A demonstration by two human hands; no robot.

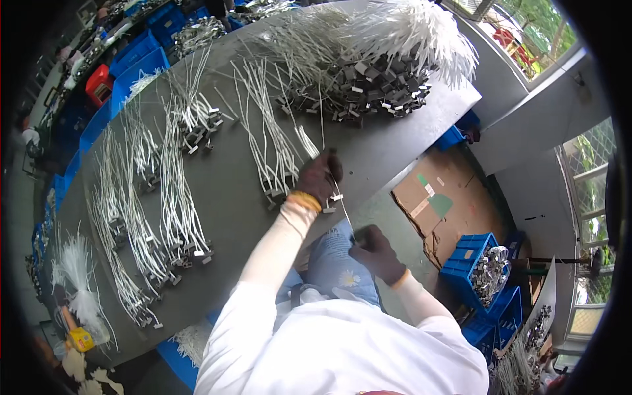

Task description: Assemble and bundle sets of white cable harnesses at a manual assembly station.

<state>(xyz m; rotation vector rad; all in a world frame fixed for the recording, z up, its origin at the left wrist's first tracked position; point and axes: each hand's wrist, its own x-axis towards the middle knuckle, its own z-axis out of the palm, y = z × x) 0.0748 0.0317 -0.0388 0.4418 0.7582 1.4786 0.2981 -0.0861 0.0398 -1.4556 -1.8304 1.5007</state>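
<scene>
Both my hands wear dark gloves with yellow-orange cuffs. My left hand (318, 176) is closed at the table's near edge, with a thin white cable (345, 209) running through its fingers. The cable stretches down to the right, where my right hand (379, 255) pinches its lower end above my lap. A small dark piece shows at those fingertips, too small to make out. Just beyond my left hand lies a short bundle of white strips (307, 142). Beside it on the left is a bunch of white cables (268, 141) with small dark and white end blocks.
More cable bunches (176, 197) lie across the grey table (227, 227). At its far side is a large heap of dark blocks (368, 89) under white strips (418, 36). Blue crates (464, 260) stand right, near flattened cardboard (431, 197). A yellow-labelled bottle (80, 337) stands far left.
</scene>
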